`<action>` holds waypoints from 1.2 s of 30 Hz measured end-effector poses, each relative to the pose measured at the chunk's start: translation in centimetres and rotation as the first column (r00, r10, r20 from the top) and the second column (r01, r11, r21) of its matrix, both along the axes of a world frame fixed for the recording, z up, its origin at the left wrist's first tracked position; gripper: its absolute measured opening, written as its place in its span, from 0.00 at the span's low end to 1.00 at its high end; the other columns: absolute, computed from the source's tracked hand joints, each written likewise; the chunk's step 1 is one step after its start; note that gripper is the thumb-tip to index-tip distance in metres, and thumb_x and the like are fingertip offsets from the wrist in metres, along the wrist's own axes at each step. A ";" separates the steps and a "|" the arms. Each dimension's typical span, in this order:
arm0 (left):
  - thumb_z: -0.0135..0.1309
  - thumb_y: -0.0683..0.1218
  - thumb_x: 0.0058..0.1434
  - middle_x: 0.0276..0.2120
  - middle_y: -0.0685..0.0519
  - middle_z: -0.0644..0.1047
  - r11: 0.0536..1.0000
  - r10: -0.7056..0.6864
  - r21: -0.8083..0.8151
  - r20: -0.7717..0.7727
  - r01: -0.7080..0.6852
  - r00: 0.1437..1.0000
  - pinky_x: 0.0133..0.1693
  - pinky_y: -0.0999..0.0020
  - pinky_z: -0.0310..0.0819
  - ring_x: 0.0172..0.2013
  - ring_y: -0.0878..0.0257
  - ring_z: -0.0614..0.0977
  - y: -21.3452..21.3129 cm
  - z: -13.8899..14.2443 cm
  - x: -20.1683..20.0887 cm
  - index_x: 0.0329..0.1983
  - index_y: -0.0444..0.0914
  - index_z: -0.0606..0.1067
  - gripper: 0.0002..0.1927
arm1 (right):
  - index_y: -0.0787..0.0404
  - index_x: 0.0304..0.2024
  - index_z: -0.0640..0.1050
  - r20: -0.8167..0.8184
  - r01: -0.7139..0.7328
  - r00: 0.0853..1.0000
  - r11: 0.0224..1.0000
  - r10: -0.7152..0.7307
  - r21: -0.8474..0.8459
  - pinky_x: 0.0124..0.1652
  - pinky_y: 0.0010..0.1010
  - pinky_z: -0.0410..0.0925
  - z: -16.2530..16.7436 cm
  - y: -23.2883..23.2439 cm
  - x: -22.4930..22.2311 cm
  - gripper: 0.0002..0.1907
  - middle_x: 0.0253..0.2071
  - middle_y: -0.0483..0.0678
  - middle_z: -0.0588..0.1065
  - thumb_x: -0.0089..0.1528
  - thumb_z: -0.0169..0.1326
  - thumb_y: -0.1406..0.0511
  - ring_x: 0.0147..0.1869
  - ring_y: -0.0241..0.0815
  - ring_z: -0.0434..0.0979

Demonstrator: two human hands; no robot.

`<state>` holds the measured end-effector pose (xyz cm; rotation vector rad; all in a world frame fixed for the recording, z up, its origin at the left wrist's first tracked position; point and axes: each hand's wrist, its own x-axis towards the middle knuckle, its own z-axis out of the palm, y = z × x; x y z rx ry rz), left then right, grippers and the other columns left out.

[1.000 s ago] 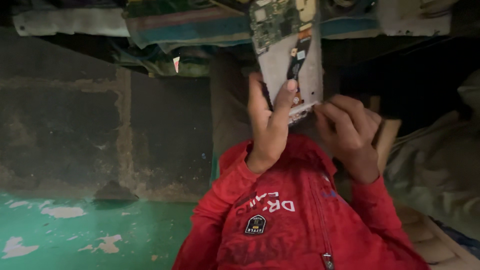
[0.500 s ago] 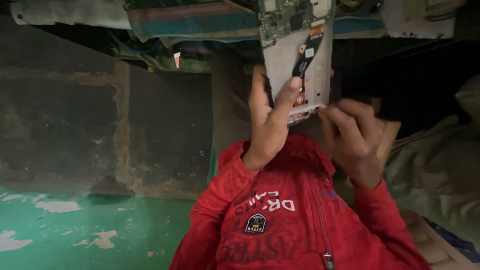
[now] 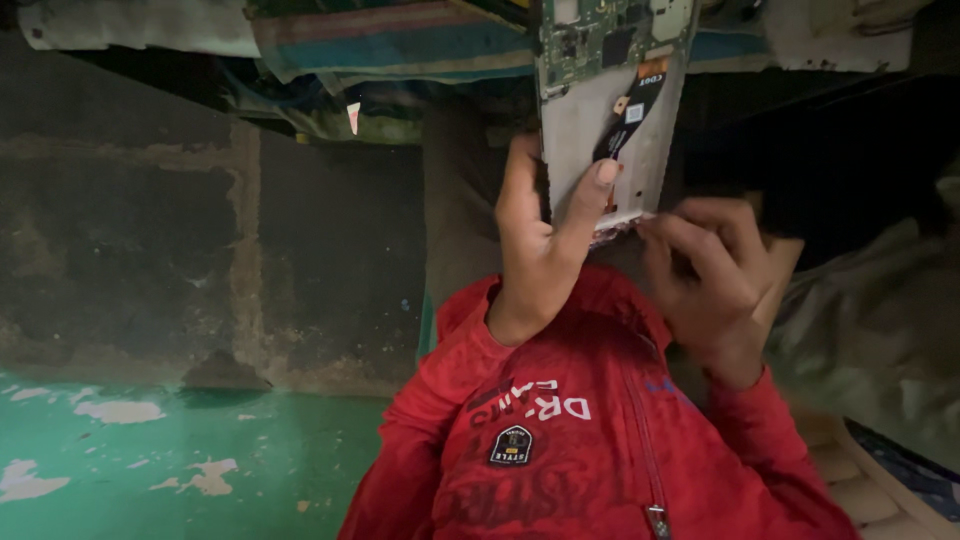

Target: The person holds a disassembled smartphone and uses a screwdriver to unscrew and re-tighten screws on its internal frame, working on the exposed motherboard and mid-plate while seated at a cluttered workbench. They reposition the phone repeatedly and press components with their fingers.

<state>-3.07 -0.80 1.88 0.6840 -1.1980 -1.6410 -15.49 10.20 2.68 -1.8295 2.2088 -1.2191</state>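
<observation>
**Grey phone chassis, back removed, held in two bare hands**

The left hand [image 3: 540, 250] is closed round the left edge of the phone chassis [image 3: 575, 130], one fingertip [image 3: 606, 172] pressing the black flex ribbon [image 3: 628, 115]. The right hand [image 3: 715, 275] pinches the lower edge with curled fingers. Since the preceding views the chassis has risen and the right fingers have closed in, so the work is probably now at that end. Count: one chassis, one green circuit board [image 3: 600, 35], one ribbon, two hands, above a red jacket [image 3: 560, 450]
</observation>
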 end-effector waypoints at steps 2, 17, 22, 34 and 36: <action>0.55 0.50 0.75 0.40 0.52 0.79 0.999 -0.026 0.046 -0.022 0.027 0.999 0.44 0.75 0.77 0.39 0.70 0.79 -0.1 0.1 0.1 0.56 0.33 0.67 0.17 | 0.66 0.46 0.80 -0.050 -0.047 0.998 0.999 0.047 0.001 0.34 0.27 0.67 0.5 -0.3 -0.3 0.11 0.46 0.52 0.73 0.64 0.66 0.79 0.40 0.42 0.75; 0.53 0.48 0.78 0.43 0.53 0.75 0.993 0.001 0.119 -0.144 0.016 0.990 0.48 0.75 0.73 0.43 0.72 0.76 -0.6 -1.0 -0.3 0.54 0.33 0.67 0.14 | 0.66 0.45 0.81 0.109 0.072 0.991 0.993 -0.083 0.096 0.34 0.28 0.63 2.8 -0.6 1.8 0.13 0.45 0.51 0.73 0.61 0.69 0.76 0.35 0.39 0.70; 0.54 0.45 0.77 0.43 0.52 0.74 0.976 0.062 0.215 -0.252 -0.006 0.966 0.48 0.73 0.73 0.42 0.71 0.75 -0.5 -1.1 -0.8 0.52 0.33 0.66 0.11 | 0.64 0.49 0.81 0.167 0.102 0.979 0.991 -0.115 0.083 0.32 0.22 0.63 1.5 -0.3 2.5 0.12 0.45 0.48 0.72 0.65 0.69 0.75 0.33 0.31 0.70; 0.53 0.43 0.76 0.51 0.44 0.76 0.905 -0.015 0.375 -0.449 0.203 0.893 0.52 0.61 0.80 0.52 0.57 0.82 -1.2 -0.7 -0.1 0.62 0.33 0.64 0.17 | 0.65 0.53 0.74 0.927 0.217 -0.276 0.956 0.255 -0.198 0.30 0.22 0.58 -2.5 3.5 -1.0 0.10 0.34 0.44 0.70 0.73 0.52 0.65 0.30 0.29 0.63; 0.52 0.44 0.75 0.54 0.38 0.78 0.875 -0.075 0.375 -0.523 0.308 0.849 0.52 0.55 0.83 0.52 0.49 0.84 -1.8 -0.8 -0.1 0.65 0.34 0.63 0.20 | 0.67 0.52 0.72 0.761 0.267 -0.586 0.953 0.279 -0.144 0.30 0.21 0.58 -4.0 3.7 -2.2 0.09 0.35 0.45 0.69 0.76 0.49 0.66 0.33 0.30 0.62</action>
